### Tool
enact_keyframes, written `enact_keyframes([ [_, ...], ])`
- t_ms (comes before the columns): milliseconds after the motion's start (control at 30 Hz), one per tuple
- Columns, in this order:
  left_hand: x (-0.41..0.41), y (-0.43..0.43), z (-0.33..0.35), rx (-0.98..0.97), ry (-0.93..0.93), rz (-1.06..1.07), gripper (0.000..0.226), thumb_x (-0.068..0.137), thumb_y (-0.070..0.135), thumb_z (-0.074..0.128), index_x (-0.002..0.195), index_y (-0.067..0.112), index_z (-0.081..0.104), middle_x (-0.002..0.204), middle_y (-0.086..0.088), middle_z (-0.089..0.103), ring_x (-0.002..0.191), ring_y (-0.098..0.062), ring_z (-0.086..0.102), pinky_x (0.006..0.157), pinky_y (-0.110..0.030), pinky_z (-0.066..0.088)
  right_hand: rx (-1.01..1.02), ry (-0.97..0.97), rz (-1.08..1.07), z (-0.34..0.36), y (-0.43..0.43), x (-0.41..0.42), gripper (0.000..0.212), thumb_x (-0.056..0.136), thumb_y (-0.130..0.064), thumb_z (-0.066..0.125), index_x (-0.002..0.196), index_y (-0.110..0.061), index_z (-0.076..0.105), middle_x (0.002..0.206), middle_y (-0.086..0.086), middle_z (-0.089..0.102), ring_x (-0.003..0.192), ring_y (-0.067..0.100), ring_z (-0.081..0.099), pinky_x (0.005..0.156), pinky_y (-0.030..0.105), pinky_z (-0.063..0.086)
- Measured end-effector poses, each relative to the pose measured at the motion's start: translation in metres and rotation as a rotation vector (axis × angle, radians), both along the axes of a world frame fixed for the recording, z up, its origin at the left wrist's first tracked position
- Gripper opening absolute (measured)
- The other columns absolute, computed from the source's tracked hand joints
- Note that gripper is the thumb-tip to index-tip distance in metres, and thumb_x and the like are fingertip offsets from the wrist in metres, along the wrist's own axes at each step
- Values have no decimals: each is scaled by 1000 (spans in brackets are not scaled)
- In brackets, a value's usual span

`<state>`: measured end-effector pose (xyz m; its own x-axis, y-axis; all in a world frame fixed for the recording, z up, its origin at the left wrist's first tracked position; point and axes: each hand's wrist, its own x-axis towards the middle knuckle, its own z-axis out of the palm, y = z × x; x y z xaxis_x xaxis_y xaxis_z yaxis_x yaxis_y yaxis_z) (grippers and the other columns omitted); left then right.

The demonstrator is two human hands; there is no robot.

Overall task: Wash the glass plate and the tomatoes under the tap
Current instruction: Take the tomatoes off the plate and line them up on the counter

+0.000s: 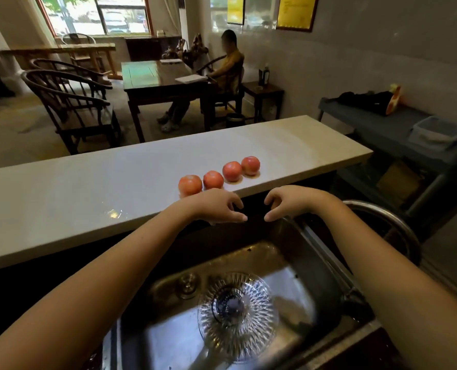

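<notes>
While four tomatoes (213,179) sat in a slanting row near the front edge of the pale worktop (88,188), I held both bare arms out over the steel sink (251,252). My left grip (219,206) hung in front of that edge with its fingers loosely curved, holding nothing. Its wrist crossed the nearest tomato in view, and I could not tell whether the two touched. My right grip (291,204) hung just beside it, equally slack and holding nothing (the fingertips of the two pointed at each other, apart). Below my forearms the glass plate (262,295) lay flat on the sink floor, directly over the drain, which showed dark through its cut, rayed pattern. The curved metal tap (398,222) arched at the sink's right side, beyond my right forearm. Across the room behind the worktop a person (230,62) sat at a dark wooden table (155,81), and a grey cart (377,121) on the right carried a clear plastic container (435,132).
</notes>
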<state>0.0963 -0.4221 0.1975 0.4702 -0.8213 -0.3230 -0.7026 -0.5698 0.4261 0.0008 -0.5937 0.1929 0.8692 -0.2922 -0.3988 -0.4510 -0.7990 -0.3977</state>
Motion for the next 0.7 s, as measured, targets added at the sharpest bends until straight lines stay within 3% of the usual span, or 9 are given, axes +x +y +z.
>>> enact_keyframes([
  [200,-7,9,-81,208,38,-62,61,84,48,60,136,22,43,130,-3,56,113,-20,56,94,-28,44,70,167,27,-80,8,-15,62,82,-31,69,135,-12,44,132,8,53,117,24,53,91,28,43],
  [300,-7,17,-132,281,77,-45,68,81,46,65,138,20,39,136,-5,52,122,-23,50,101,-32,37,115,219,-8,-126,5,-26,58,81,-26,71,132,-12,47,130,11,55,114,28,55,95,38,46],
  [467,-13,32,-216,388,137,-55,65,83,42,64,138,17,40,140,-9,49,125,-27,48,102,-33,37,198,320,-125,-201,1,-48,71,81,-26,71,140,-9,36,143,14,42,122,32,50,99,44,47],
  [567,-19,43,-251,402,169,-59,61,85,39,63,136,12,42,140,-11,48,124,-28,48,100,-31,39,246,356,-188,-235,3,-57,68,83,-25,69,139,-10,36,139,16,46,119,34,52,99,44,47],
  [700,-27,52,-296,394,202,-23,57,84,31,64,135,13,43,139,-13,49,122,-28,49,97,-30,41,267,372,-223,-274,4,-62,64,84,-22,67,138,-5,36,139,16,45,114,30,51,86,34,45],
])
